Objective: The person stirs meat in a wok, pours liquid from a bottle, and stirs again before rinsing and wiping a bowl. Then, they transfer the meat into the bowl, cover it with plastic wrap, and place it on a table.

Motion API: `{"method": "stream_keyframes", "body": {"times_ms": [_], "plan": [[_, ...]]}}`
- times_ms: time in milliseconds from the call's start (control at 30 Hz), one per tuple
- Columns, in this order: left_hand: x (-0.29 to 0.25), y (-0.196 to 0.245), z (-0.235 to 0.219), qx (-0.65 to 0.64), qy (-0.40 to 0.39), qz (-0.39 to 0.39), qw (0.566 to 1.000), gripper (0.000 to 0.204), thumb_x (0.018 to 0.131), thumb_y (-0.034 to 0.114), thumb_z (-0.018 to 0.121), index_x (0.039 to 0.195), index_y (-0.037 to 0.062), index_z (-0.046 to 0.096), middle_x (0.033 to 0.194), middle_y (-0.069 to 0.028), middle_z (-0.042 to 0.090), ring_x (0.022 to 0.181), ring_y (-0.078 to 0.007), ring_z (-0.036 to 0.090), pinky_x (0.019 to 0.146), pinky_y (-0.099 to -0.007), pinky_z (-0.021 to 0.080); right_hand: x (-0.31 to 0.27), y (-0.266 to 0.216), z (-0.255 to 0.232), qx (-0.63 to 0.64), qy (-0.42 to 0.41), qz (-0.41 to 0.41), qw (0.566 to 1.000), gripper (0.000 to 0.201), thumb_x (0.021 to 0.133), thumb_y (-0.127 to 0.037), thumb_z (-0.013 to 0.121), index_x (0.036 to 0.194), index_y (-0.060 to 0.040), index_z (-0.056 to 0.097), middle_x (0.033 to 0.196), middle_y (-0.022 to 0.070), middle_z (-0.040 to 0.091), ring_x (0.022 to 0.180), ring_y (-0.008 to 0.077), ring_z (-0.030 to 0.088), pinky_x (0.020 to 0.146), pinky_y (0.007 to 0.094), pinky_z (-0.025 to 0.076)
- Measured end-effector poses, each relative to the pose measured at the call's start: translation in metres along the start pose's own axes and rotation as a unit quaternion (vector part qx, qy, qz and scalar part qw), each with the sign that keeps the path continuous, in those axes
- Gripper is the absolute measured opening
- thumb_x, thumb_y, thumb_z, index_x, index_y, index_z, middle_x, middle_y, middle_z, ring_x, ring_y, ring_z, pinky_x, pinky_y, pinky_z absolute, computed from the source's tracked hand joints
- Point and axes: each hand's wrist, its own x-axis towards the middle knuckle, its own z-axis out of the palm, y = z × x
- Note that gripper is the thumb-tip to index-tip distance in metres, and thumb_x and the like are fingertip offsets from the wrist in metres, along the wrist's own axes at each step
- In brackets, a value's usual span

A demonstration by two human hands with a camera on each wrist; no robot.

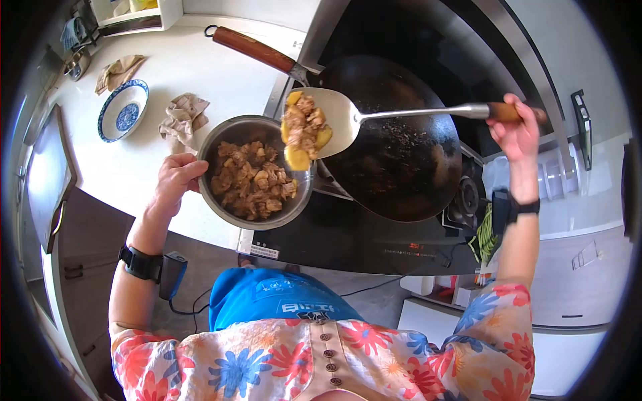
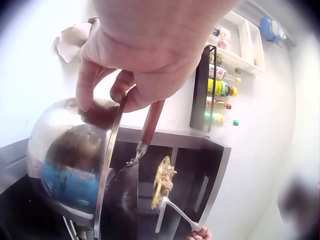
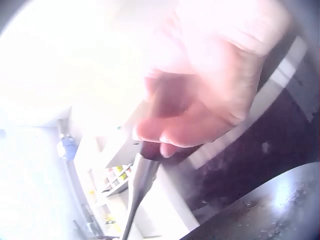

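Note:
My left hand (image 1: pixel 179 179) pinches the rim of a steel bowl (image 1: pixel 208 194) holding browned meat chunks (image 1: pixel 251 180). In the left wrist view the left hand (image 2: pixel 145 60) has fingers outside the bowl (image 2: pixel 70 165) and the thumb at its rim. My right hand (image 1: pixel 518 130) grips the wooden handle of a metal spatula (image 1: pixel 344 127). Meat and yellow slices (image 1: pixel 305 127) lie on the spatula blade, which is over the bowl's right edge and the wok's left side. In the right wrist view the right hand (image 3: pixel 200 110) curls round the handle, the spatula shaft (image 3: pixel 142 182) pointing down.
A dark wok (image 1: pixel 401 167) sits on the black stove, its wooden handle (image 1: pixel 254 50) pointing to the upper left. On the white counter are a blue-patterned bowl (image 1: pixel 124 110) and crumpled cloths (image 1: pixel 182 120). Green beans (image 1: pixel 485 234) lie right of the stove; bottles (image 2: pixel 220 87) stand on a rack.

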Motion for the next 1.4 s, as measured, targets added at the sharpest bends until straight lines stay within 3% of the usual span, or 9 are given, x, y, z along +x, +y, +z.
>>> {"method": "stream_keyframes", "body": {"times_ms": [33,167,300,433,533,767,967,1233,1400], "plan": [[-0.001,-0.001,0.000,-0.002,0.004,-0.001,1.000,0.013,0.077,0.012,0.058,0.074,-0.0008,0.058,0.065,-0.0041,0.057,0.053,-0.0105,0.057,0.051,-0.0212,0.048,-0.014,-0.005,0.030,-0.022,0.027,-0.019,0.999,0.022,0.085,-0.027,0.046,0.095,-0.0077,0.051,0.087,0.0188,0.060,0.058,0.0202,0.059,0.049,0.0265,0.047],[-0.006,-0.002,-0.003,-0.039,0.024,0.002,0.999,0.015,0.074,0.013,0.060,0.068,0.0002,0.057,0.060,-0.0044,0.056,0.050,-0.0112,0.054,0.049,-0.0219,0.046,-0.074,-0.006,0.136,-0.272,-0.088,-0.173,0.943,0.014,0.080,-0.020,0.057,0.086,-0.0084,0.054,0.097,0.0250,0.057,0.059,0.0223,0.060,0.049,0.0261,0.049],[-0.004,-0.010,-0.012,-0.068,0.023,0.005,0.997,0.015,0.074,0.013,0.061,0.068,0.0002,0.057,0.061,-0.0047,0.056,0.050,-0.0111,0.054,0.049,-0.0219,0.046,-0.106,-0.005,0.178,-0.391,-0.224,-0.263,0.853,0.012,0.074,-0.016,0.064,0.084,-0.0097,0.061,0.099,0.0306,0.054,0.055,0.0182,0.057,0.047,0.0223,0.045],[-0.003,-0.015,-0.016,-0.084,0.031,0.008,0.996,0.015,0.074,0.013,0.061,0.068,0.0009,0.057,0.061,-0.0050,0.057,0.050,-0.0108,0.054,0.049,-0.0219,0.047,-0.120,0.010,0.184,-0.373,-0.169,-0.217,0.886,0.016,0.069,-0.012,0.067,0.084,-0.0093,0.062,0.100,0.0320,0.053,0.060,0.0204,0.060,0.051,0.0219,0.046],[-0.001,-0.019,-0.019,-0.077,0.036,0.013,0.996,0.015,0.075,0.014,0.061,0.068,0.0012,0.057,0.061,-0.0051,0.057,0.051,-0.0108,0.054,0.050,-0.0223,0.047,-0.117,0.028,0.198,-0.284,-0.062,-0.175,0.941,0.015,0.074,-0.014,0.061,0.085,-0.0060,0.056,0.097,0.0280,0.055,0.076,0.0293,0.063,0.065,0.0314,0.052],[0.000,-0.022,-0.020,-0.067,0.046,0.022,0.996,0.015,0.077,0.014,0.059,0.070,0.0005,0.057,0.064,-0.0053,0.057,0.053,-0.0114,0.055,0.053,-0.0223,0.047,-0.108,0.056,0.161,-0.147,0.064,-0.120,0.980,0.017,0.080,-0.013,0.051,0.092,-0.0027,0.047,0.093,0.0228,0.055,0.072,0.0288,0.063,0.069,0.0360,0.052],[-0.005,-0.028,-0.020,-0.089,0.047,0.016,0.995,0.014,0.079,0.014,0.058,0.075,0.0001,0.059,0.068,-0.0050,0.059,0.057,-0.0102,0.057,0.056,-0.0208,0.049,-0.111,0.051,0.084,0.103,0.219,-0.046,0.969,0.021,0.088,-0.021,0.042,0.099,-0.0045,0.048,0.081,0.0229,0.061,0.067,0.0272,0.063,0.057,0.0337,0.053],[-0.009,-0.029,-0.019,-0.102,0.050,0.013,0.993,0.014,0.080,0.013,0.056,0.080,-0.0007,0.059,0.072,-0.0049,0.061,0.060,-0.0094,0.058,0.058,-0.0211,0.049,-0.124,0.000,-0.081,-0.053,0.311,0.019,0.949,0.022,0.085,-0.022,0.048,0.097,-0.0045,0.051,0.079,0.0180,0.062,0.065,0.0221,0.064,0.051,0.0298,0.052],[-0.009,-0.033,-0.020,-0.093,0.064,0.007,0.994,0.013,0.080,0.014,0.057,0.074,0.0023,0.057,0.069,-0.0036,0.059,0.058,-0.0085,0.057,0.056,-0.0206,0.049,-0.097,-0.025,-0.106,-0.135,0.302,0.062,0.942,0.022,0.083,-0.022,0.051,0.100,-0.0071,0.050,0.084,0.0161,0.061,0.065,0.0216,0.064,0.050,0.0279,0.051]]}}
